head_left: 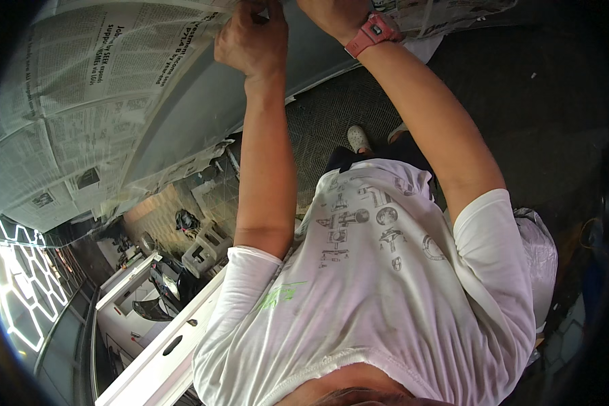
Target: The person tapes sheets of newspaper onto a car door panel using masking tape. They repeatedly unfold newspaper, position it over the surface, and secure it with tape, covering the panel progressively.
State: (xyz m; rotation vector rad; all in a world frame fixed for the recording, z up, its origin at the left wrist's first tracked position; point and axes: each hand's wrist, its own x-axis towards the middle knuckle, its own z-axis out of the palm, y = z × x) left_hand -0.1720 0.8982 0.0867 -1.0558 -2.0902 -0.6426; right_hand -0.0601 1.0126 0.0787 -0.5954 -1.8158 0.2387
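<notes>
At the top edge, my left hand (254, 42) is closed, its fingers curled together beside newspaper masking (108, 101). Whatever its fingertips may pinch is hidden. Close to its right is my right hand (335, 15), with a red watch (374, 34) on the wrist. The picture's edge cuts off the right hand's fingers. Both hands are over a large, curved grey panel (203, 111), which looks like vehicle bodywork. Newspaper sheets and clear film cover much of it to the left, and another newspaper piece (440, 17) hangs right of my right wrist.
Below the panel my shoes (358, 138) stand on dark textured flooring (318, 122). A pale plastic stool (206, 249) and a white cabinet-like frame (166, 355) are at the lower left. Bright hexagonal lights (20, 271) glow at far left. A silvery wrapped bundle (538, 257) lies behind my right side.
</notes>
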